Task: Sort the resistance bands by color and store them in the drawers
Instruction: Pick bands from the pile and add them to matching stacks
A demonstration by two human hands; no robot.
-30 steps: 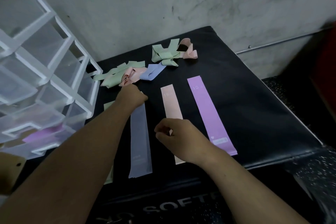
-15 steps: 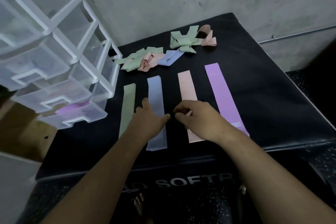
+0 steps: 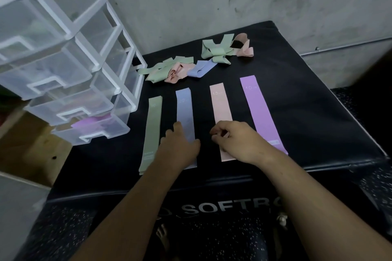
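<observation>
Blue band (image 3: pixel 184 108), flat on the padded box (image 3: pixel 307 125): likely light, limp, thin, so pinch one end and peel; your left hand (image 3: pixel 178 148) rests straight-fingered on it, your right hand (image 3: pixel 237 142) curls over the pink band (image 3: pixel 220 106), grip unclear.

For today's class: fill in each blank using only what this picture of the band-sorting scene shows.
The second flat band from the left, under the left hand, is ___.
The third flat band, partly under the right hand, is ___.
The rightmost flat band is ___.
The stored purple band lies in the ___ drawer.
Missing words: blue; pink; purple; bottom.
</observation>
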